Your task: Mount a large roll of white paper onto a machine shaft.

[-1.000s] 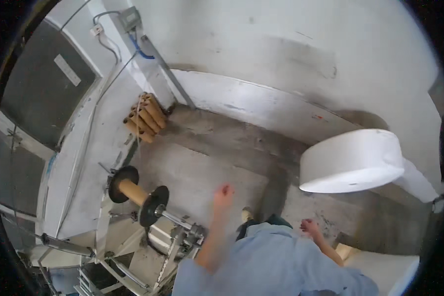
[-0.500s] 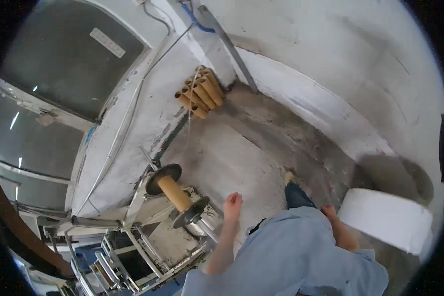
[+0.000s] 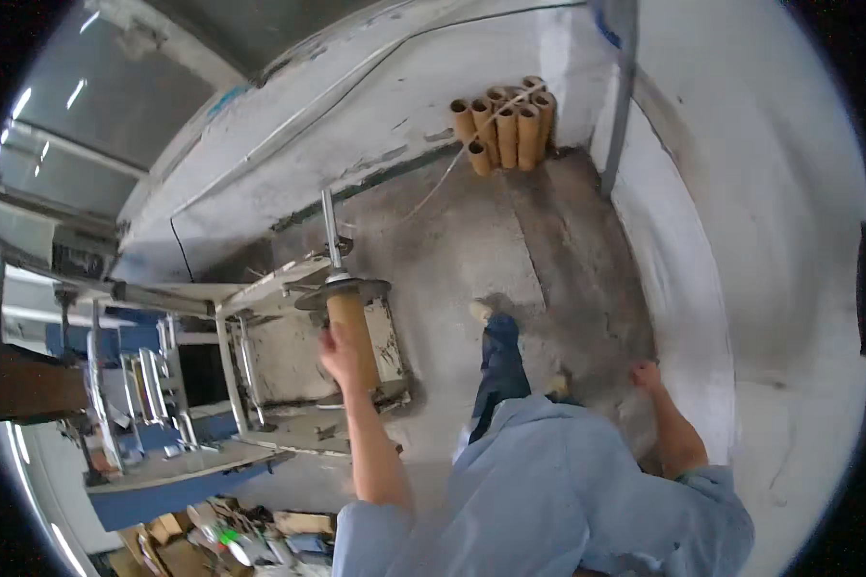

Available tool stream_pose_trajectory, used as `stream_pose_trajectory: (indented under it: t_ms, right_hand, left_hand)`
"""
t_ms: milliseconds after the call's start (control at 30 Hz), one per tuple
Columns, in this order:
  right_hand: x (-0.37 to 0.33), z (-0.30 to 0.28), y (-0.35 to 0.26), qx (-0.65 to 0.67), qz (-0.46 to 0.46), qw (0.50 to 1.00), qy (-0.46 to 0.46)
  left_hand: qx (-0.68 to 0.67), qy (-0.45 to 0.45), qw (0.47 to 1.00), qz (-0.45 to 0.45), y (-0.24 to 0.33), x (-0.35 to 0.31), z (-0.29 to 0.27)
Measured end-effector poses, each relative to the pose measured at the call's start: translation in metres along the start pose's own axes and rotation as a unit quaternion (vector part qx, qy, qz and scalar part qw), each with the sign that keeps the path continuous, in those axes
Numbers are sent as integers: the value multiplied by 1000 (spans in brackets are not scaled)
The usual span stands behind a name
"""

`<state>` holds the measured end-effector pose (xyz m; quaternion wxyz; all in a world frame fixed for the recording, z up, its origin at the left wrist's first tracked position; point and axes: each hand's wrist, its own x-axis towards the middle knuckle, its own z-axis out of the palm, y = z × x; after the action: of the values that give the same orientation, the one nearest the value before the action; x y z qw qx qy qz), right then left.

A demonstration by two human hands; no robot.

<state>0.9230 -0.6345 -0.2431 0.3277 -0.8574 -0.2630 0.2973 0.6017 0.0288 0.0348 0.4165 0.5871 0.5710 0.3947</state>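
Note:
My left hand [image 3: 338, 356] is stretched forward, its fingers loosely curled with nothing seen in them. In the picture it overlaps the edge of a brown cardboard tube [image 3: 355, 337]; whether it touches the tube I cannot tell. The tube sits on a metal shaft [image 3: 331, 226] behind a dark round flange [image 3: 370, 288], on a worn machine frame [image 3: 223, 332]. My arm and hand partly cover the near end of the shaft. My right hand [image 3: 646, 376] hangs low at my right side, fingers curled in, holding nothing visible.
Several brown cardboard tubes [image 3: 507, 130] stand upright in the far corner, a thin strip slanting across them. Walls bound the floor ahead and to the right. A grey post [image 3: 622, 106] rises by the corner. Boxes and clutter [image 3: 212, 539] lie at the lower left.
My view has turned left, so the machine and corner tubes appear farther right and the large white roll is out of view. My left hand has come up beside the tube on the shaft.

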Motion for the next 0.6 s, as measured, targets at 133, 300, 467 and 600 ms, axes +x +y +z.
stream_pose_trajectory:
  t_ms: [133, 300, 467, 600]
  right_hand:
    - [86, -44, -177, 95, 276, 955, 57]
    - [216, -31, -194, 197, 222, 944, -146]
    - [357, -36, -287, 14, 72, 982, -175]
    - [452, -60, -425, -8, 81, 974, -212]
  left_hand:
    - [131, 144, 980, -45, 7, 83, 26]
    - [-137, 136, 965, -179, -93, 152, 5]
    - [-139, 105, 936, -307, -52, 148, 21]
    - [-4, 92, 960, -263, -5, 124, 37]
